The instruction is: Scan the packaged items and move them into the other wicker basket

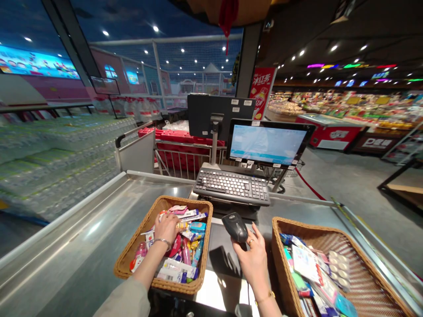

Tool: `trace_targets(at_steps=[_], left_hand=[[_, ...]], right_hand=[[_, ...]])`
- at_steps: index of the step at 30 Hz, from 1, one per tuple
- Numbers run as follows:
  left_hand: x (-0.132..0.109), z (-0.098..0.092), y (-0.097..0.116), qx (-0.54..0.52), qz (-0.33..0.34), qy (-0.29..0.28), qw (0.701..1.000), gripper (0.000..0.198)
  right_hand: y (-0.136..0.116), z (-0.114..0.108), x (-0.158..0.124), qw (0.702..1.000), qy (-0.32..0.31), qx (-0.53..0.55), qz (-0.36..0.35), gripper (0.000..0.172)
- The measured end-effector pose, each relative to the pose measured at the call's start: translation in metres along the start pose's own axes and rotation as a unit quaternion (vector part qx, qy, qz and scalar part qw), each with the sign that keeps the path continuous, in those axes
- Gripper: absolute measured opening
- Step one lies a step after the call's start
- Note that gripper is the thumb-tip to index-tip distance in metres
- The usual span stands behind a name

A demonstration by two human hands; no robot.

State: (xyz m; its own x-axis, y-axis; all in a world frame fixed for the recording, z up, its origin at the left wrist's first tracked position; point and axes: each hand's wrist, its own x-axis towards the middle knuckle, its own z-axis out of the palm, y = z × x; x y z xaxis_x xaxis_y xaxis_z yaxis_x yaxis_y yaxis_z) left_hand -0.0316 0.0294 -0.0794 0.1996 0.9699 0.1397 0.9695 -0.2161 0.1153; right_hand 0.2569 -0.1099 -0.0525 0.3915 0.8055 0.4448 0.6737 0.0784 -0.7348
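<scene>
My left hand (166, 228) reaches into the left wicker basket (120, 259), its fingers curled down among small packaged goods. What lies under the fingertips is hidden; a small yellow item (182, 225) shows beside them. Around it are blue-and-white packets (176, 269), a blue bottle-like item (197, 226) and pink tubes (186, 252). My right hand (253, 257) grips a black handheld barcode scanner (235, 226) above the counter, between the two baskets, its head tilted toward the keyboard. The right wicker basket (277, 264) holds loose packages, including a blister-like pack of round pieces (339, 269).
Behind the baskets stand a keyboard (233, 185), a lit monitor (267, 143) and a second dark screen (211, 115). A metal counter (95, 237) with raised edges surrounds them. A shopping cart (175, 156) is beyond; stacked bottled water (66, 163) is at left.
</scene>
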Motion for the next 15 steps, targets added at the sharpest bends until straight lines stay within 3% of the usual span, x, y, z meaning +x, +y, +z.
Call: trace_targets(at_steps=[6, 15], left_hand=[[0.0, -0.019, 0.013, -0.032, 0.015, 0.053, 0.998, 0.014], [0.004, -0.056, 0.058, -0.062, 0.084, 0.122, 0.987, 0.015]], right_hand=[[0.001, 0.002, 0.002, 1.0, -0.013, 0.003, -0.004, 0.022], [-0.002, -0.002, 0.006, 0.999, 0.003, 0.009, -0.032, 0.023]])
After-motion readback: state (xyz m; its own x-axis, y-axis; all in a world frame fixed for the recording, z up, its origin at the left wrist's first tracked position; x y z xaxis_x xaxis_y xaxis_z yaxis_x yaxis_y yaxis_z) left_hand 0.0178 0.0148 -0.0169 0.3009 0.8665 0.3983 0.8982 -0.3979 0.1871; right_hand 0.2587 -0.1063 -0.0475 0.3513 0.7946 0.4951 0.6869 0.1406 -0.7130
